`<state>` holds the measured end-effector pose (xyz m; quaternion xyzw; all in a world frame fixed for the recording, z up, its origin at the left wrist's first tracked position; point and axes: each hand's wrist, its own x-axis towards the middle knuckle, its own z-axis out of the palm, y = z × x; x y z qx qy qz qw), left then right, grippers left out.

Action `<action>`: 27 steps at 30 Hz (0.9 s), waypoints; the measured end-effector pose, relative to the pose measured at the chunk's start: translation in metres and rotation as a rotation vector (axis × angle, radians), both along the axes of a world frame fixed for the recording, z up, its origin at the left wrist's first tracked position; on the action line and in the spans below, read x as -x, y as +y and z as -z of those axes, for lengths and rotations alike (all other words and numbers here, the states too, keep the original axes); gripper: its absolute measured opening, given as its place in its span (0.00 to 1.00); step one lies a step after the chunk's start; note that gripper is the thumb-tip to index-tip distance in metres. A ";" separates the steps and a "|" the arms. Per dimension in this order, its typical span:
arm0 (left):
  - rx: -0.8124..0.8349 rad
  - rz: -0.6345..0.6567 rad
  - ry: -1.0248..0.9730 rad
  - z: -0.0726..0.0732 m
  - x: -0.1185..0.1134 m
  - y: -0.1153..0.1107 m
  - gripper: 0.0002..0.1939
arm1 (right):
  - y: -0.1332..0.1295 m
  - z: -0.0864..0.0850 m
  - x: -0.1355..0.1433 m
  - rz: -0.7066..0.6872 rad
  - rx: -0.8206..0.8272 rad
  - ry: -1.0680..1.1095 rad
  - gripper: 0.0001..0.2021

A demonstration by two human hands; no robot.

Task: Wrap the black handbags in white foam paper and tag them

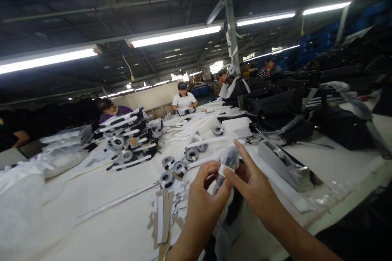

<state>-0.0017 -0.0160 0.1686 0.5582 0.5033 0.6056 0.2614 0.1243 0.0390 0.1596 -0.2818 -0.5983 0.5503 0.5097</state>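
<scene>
My left hand (208,195) pinches a dark, strap-like piece wrapped in cloudy plastic film (229,155) from the left. From the other side, my right hand (255,181) grips the same piece, with its index finger stretched upward. A small white strip (222,170) lies around the piece, and my thumbs press at it. The wrapped length runs down behind my hands, partly hidden. Several black coils with white bands (180,168) sit just beyond my left hand. Cut cardboard and white paper strips (163,214) lie beside that wrist.
A grey tape dispenser (284,165) stands to the right. Black bags (339,124) are piled behind it. Stacked black-and-white wrapped pieces (131,142) rise at the left, near white plastic bags (21,208). A person in a white shirt (184,101) sits across the table; others are farther off.
</scene>
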 end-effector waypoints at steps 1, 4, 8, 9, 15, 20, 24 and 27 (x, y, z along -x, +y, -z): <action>-0.028 -0.017 0.020 0.001 -0.001 -0.001 0.10 | 0.000 0.000 0.003 0.003 0.034 0.033 0.46; -0.046 -0.052 0.056 0.003 -0.002 -0.007 0.13 | 0.000 -0.003 0.007 0.037 0.117 0.088 0.44; -0.078 -0.167 0.156 0.007 0.001 -0.016 0.21 | 0.001 -0.010 0.011 0.027 0.184 0.092 0.45; -0.100 -0.195 0.200 0.008 0.003 -0.017 0.23 | 0.003 -0.012 0.013 0.012 0.203 0.094 0.45; -0.111 -0.091 0.068 0.008 0.025 -0.016 0.19 | 0.007 -0.019 0.023 -0.017 0.250 0.101 0.44; -0.177 -0.218 0.199 0.008 0.046 -0.004 0.10 | 0.007 -0.024 0.029 0.056 0.266 0.115 0.50; -0.277 -0.373 0.275 0.013 0.051 -0.010 0.12 | 0.014 -0.023 0.030 0.073 0.252 0.084 0.48; -0.243 -0.314 0.170 0.033 0.048 -0.030 0.14 | 0.024 -0.021 0.028 0.081 0.226 0.037 0.47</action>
